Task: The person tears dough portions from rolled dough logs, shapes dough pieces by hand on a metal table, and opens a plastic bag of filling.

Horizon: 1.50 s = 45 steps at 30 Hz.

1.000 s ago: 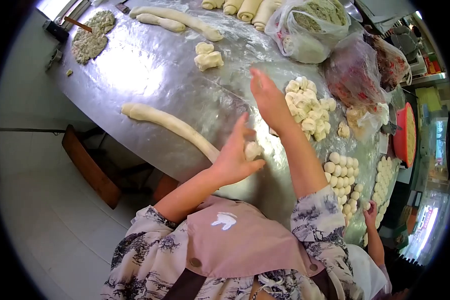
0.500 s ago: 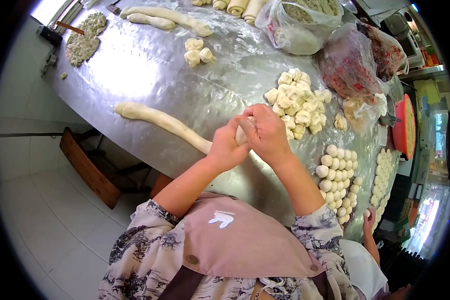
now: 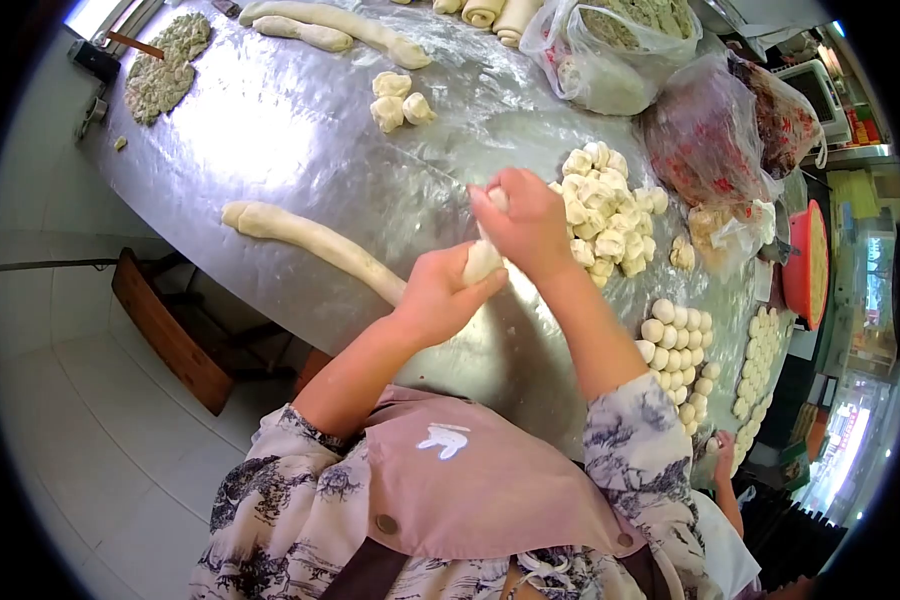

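My left hand [image 3: 442,292] is closed around the near end of a long dough rope [image 3: 315,243], which stretches left across the metal table. The rope's end [image 3: 482,262] sticks out past my thumb. Just above it my right hand [image 3: 526,222] pinches a small piece of dough [image 3: 498,199]. A thin strand of dough appears to run between the two hands. Right of my right hand lies a heap of torn dough pieces [image 3: 610,212]. Three more dough pieces [image 3: 390,86] sit together farther up the table.
Rows of round dough balls [image 3: 678,345] lie at right, with flattened rounds [image 3: 758,360] beyond. A co-worker's hand [image 3: 722,447] is near them. Plastic bags [image 3: 705,130], a red basin [image 3: 798,262], more dough ropes [image 3: 340,28] and a flattened mass [image 3: 167,75] surround the work area. A wooden stool [image 3: 170,335] stands left.
My hands have moved apart: the right one went up with a dough piece, the left stayed on the rope. The co-worker's hand shifted slightly left.
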{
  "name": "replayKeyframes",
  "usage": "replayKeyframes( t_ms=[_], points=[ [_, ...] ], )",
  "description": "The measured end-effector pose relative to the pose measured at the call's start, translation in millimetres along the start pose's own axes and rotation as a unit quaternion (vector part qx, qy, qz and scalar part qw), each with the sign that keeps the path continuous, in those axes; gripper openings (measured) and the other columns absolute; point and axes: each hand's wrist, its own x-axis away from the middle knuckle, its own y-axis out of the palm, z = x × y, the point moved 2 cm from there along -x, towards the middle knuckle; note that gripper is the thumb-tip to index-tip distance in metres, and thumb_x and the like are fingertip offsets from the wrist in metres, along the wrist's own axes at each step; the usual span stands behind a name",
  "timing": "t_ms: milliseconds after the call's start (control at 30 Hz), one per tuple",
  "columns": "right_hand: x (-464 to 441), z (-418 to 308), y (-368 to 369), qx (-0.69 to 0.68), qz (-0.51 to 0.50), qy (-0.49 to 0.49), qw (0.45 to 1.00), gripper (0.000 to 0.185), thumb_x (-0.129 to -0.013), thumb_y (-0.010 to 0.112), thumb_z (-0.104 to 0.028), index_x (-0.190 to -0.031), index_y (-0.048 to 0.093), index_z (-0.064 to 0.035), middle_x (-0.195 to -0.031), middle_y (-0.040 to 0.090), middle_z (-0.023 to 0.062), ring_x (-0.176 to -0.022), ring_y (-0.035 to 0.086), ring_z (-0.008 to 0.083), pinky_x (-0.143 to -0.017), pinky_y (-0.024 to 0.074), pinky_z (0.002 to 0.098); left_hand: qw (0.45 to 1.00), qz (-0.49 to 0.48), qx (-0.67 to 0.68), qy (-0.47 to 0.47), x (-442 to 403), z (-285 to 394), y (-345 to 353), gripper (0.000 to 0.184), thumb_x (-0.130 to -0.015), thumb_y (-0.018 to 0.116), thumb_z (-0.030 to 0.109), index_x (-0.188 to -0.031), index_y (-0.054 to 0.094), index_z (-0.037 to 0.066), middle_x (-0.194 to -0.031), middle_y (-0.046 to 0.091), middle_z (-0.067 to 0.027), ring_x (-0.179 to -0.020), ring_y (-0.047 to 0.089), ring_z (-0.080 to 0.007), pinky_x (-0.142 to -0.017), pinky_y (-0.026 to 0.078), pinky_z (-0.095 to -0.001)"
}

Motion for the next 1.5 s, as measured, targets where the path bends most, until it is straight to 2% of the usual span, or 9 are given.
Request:
replayKeyframes(
  t_ms=[133, 233, 367, 600, 833, 1133, 1267, 1400, 1500],
  points=[
    [-53.8, 29.7, 16.5, -0.037, -0.047, 0.152, 0.987, 0.039, -0.089, 0.067, -0.040, -0.095, 0.063, -0.0012, -0.094, 0.064, 0.0206, -0.090, 0.061, 0.0382, -0.082, 0.0489, 0.0450, 0.986, -0.060, -0.029, 0.150, 12.2, 23.5, 11.2, 0.024, -0.081, 0.073, 0.002, -0.104, 0.065, 0.004, -0.081, 0.067, -0.0048, -0.076, 0.065, -0.0176, -0.072, 0.052, -0.0308],
    [-75.8, 14.6, 17.4, -0.173, -0.036, 0.212, 0.961, 0.050, -0.094, 0.060, -0.047, -0.115, 0.061, -0.0016, -0.111, 0.063, 0.0259, -0.106, 0.060, 0.0376, -0.093, 0.0465, 0.0423, 0.993, 0.027, -0.115, -0.016, 4.0, 12.8, -2.3, 0.064, -0.078, 0.079, 0.009, -0.135, 0.049, 0.004, -0.090, 0.068, -0.0069, -0.086, 0.065, -0.0235, -0.083, 0.052, -0.0356],
    [-44.4, -4.2, 4.8, -0.175, -0.101, 0.127, 0.971, 0.054, -0.097, 0.057, -0.043, -0.132, 0.053, -0.0029, -0.127, 0.058, 0.0237, -0.117, 0.057, 0.0373, -0.101, 0.0437, 0.0402, 0.983, 0.083, -0.160, 0.027, 1.3, -2.3, -12.6, 0.120, -0.072, 0.082, 0.016, -0.154, -0.006, 0.006, -0.134, 0.051, -0.0222, -0.121, 0.053, -0.0402, -0.099, 0.045, -0.0442],
    [33.2, -31.0, -14.9, -0.125, -0.170, 0.028, 0.977, 0.027, -0.090, 0.069, -0.024, -0.108, 0.062, -0.0058, -0.097, 0.060, 0.0121, -0.084, 0.060, 0.0257, -0.073, 0.0490, 0.0353, 0.984, 0.131, -0.086, 0.089, -16.2, -22.9, -6.8, 0.123, -0.072, 0.079, 0.004, -0.153, -0.013, 0.010, -0.151, 0.030, -0.0228, -0.125, 0.052, -0.0316, -0.104, 0.043, -0.0423],
    [31.4, -37.7, -24.6, -0.127, -0.038, 0.001, 0.991, 0.023, -0.088, 0.071, -0.023, -0.100, 0.062, -0.0060, -0.090, 0.061, 0.0123, -0.079, 0.061, 0.0315, -0.067, 0.0511, 0.0381, 0.980, 0.100, -0.135, 0.109, -15.7, -26.6, -3.8, 0.057, -0.077, 0.071, 0.006, -0.131, 0.052, 0.005, -0.097, 0.069, -0.0170, -0.090, 0.069, -0.0288, -0.081, 0.053, -0.0374],
    [28.2, -24.5, -6.7, -0.093, 0.002, 0.010, 0.996, 0.026, -0.080, 0.077, -0.026, -0.090, 0.061, -0.0075, -0.083, 0.059, 0.0119, -0.069, 0.060, 0.0311, -0.057, 0.0492, 0.0393, 0.982, 0.012, -0.184, -0.025, -16.1, -6.7, -11.6, 0.015, -0.077, 0.067, 0.005, -0.092, 0.067, 0.003, -0.081, 0.068, -0.0151, -0.079, 0.068, -0.0298, -0.071, 0.052, -0.0374],
    [-4.9, 27.0, 13.8, 0.041, -0.007, 0.034, 0.999, 0.026, -0.086, 0.072, -0.032, -0.092, 0.063, -0.0078, -0.085, 0.060, 0.0131, -0.079, 0.060, 0.0319, -0.069, 0.0495, 0.0414, 0.986, -0.072, -0.085, 0.122, 6.5, 16.8, 2.3, 0.012, -0.078, 0.068, -0.002, -0.087, 0.069, 0.006, -0.084, 0.069, -0.0109, -0.077, 0.067, -0.0236, -0.074, 0.053, -0.0336],
    [-34.4, 20.2, 26.9, -0.159, -0.044, 0.136, 0.977, 0.038, -0.096, 0.059, -0.039, -0.115, 0.061, -0.0061, -0.110, 0.060, 0.0163, -0.101, 0.061, 0.0317, -0.087, 0.0478, 0.0405, 0.979, -0.001, -0.201, 0.030, -2.3, 3.1, -6.3, 0.055, -0.075, 0.082, 0.015, -0.122, 0.056, 0.006, -0.112, 0.066, -0.0138, -0.096, 0.066, -0.0299, -0.085, 0.052, -0.0387],
    [-31.2, 5.3, 16.8, -0.158, -0.044, 0.075, 0.984, 0.046, -0.102, 0.052, -0.036, -0.135, 0.052, -0.0039, -0.137, 0.052, 0.0166, -0.117, 0.056, 0.0274, -0.102, 0.0422, 0.0362, 0.983, 0.052, -0.177, 0.016, -4.8, -6.4, -15.9, 0.107, -0.074, 0.083, 0.024, -0.153, 0.013, 0.009, -0.120, 0.061, -0.0232, -0.112, 0.060, -0.0392, -0.094, 0.048, -0.0448]
  ],
)
